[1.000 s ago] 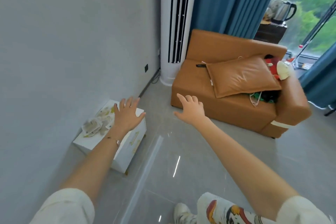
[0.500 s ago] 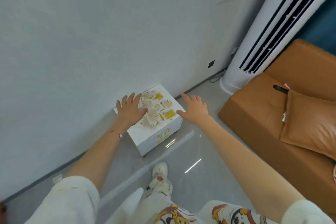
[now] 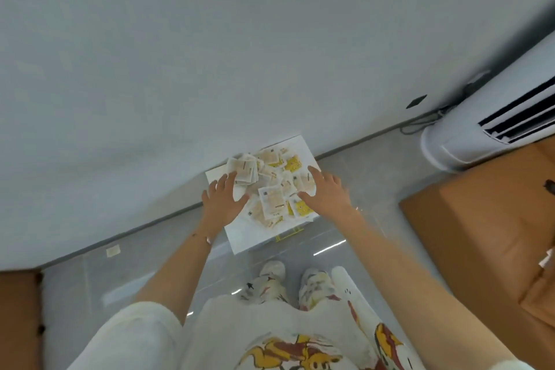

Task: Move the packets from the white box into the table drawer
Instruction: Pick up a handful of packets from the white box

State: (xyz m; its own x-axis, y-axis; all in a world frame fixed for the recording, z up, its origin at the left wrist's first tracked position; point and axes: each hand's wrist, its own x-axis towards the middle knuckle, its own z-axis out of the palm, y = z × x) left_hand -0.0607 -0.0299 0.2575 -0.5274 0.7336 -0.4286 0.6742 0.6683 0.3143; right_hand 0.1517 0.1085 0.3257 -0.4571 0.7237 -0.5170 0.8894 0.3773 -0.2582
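Observation:
A small white table with drawers [image 3: 249,239] stands on the floor against the grey wall, seen from above. Several pale and yellow packets [image 3: 271,200] lie in a loose heap on its top. My left hand [image 3: 221,204] hovers over the table's left side with its fingers spread, the fingertips at the edge of the heap. My right hand [image 3: 326,192] is spread over the right side of the heap. Neither hand holds anything. A gold drawer handle [image 3: 289,233] shows at the table's front edge; the drawer fronts are hidden from this angle.
A white standing air conditioner [image 3: 492,126] is at the right by the wall. A tan leather sofa [image 3: 480,237] fills the right edge. My feet [image 3: 295,279] stand on the grey floor just in front of the table. A brown object [image 3: 18,318] sits at the bottom left.
The view has swung from the sofa down onto the white table, which is now straight below me. Both hands have come closer together over the packets.

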